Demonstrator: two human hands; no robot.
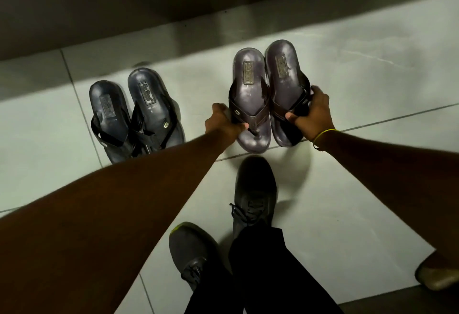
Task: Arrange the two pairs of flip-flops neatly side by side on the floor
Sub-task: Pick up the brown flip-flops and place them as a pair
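Two pairs of flip-flops lie on the pale tiled floor, heels pointing away from me. The dark blue pair sits at the left, its two sandals close together and slightly staggered. The purplish-grey pair is at the right, side by side and touching. My left hand grips the strap of the left grey sandal. My right hand grips the strap of the right grey sandal; a yellow band circles that wrist.
My two dark sneakers stand on the tiles just below the grey pair. A dark wall base or step runs across the top. A brownish object pokes in at the lower right edge.
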